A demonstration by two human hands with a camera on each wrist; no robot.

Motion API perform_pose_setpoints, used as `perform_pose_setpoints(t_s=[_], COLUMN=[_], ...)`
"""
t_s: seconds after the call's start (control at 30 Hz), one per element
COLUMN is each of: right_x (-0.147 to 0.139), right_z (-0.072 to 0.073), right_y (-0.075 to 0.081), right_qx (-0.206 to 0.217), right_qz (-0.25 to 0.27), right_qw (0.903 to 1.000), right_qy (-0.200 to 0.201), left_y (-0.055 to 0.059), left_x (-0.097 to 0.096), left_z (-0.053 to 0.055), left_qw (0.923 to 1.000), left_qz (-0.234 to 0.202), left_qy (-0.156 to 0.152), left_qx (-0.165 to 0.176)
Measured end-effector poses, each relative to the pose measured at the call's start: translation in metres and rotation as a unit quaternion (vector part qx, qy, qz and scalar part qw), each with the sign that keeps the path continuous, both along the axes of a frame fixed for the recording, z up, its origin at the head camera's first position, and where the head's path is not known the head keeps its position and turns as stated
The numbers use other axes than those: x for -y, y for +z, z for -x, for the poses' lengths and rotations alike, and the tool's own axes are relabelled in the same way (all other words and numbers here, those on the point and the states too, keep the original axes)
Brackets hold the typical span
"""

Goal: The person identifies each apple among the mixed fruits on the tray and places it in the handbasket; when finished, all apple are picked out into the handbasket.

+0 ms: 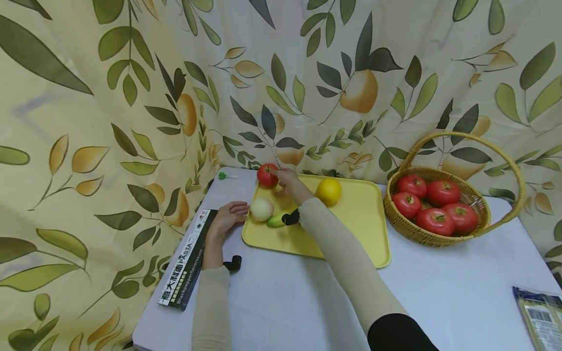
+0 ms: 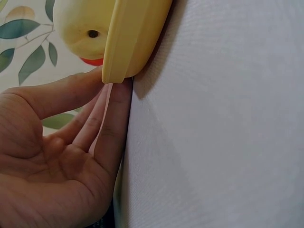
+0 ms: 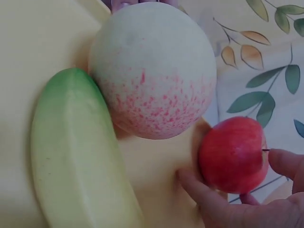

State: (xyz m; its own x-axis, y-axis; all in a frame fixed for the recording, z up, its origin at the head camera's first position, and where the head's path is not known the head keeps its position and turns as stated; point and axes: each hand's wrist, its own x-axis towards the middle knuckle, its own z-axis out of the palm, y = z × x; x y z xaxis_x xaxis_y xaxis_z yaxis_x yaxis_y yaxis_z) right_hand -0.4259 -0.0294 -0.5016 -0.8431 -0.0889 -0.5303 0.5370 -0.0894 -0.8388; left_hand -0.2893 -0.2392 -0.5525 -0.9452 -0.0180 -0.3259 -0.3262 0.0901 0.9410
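Observation:
My right hand reaches across the yellow tray to its far left corner. It holds a red apple there, thumb near the stem and fingers around the side. My left hand is at the tray's left edge, where thumb and fingers pinch the rim in the left wrist view. Just inside that edge sits a pale peach with pink speckles. Beside it lies a green-yellow banana, partly hidden by the right wrist in the head view. A yellow orange stands near the tray's back edge.
To the right is a wicker basket with several red fruits. A black and white pasta box lies left of the left forearm. Behind it is a green lollipop. At the right table edge lies a flat packet. A patterned curtain borders the table.

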Motion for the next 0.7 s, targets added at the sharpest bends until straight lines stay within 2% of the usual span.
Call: perform_pose_setpoints(t_s=[0.17, 0.33, 0.5, 0.7], right_x=[0.000, -0.003, 0.000, 0.006], right_z=[-0.003, -0.002, 0.003, 0.005], right_y=[0.008, 0.016, 0.014, 0.009], right_qx=[0.000, 0.012, 0.012, -0.012], right_qz=[0.007, 0.027, 0.020, 0.029], right_qw=[0.9998, 0.9995, 0.9997, 0.9994], right_qy=[0.017, 0.013, 0.001, -0.011], left_y=[-0.001, 0.001, 0.001, -0.001], left_x=[-0.001, -0.002, -0.003, 0.001], left_z=[0.001, 0.002, 0.003, 0.003], left_qw=[1.0000, 0.9999, 0.9998, 0.9998], left_qz=[-0.005, -0.015, -0.019, -0.019], left_qy=[0.000, -0.002, -0.003, 0.000], left_qx=[-0.001, 0.001, 0.003, 0.004])
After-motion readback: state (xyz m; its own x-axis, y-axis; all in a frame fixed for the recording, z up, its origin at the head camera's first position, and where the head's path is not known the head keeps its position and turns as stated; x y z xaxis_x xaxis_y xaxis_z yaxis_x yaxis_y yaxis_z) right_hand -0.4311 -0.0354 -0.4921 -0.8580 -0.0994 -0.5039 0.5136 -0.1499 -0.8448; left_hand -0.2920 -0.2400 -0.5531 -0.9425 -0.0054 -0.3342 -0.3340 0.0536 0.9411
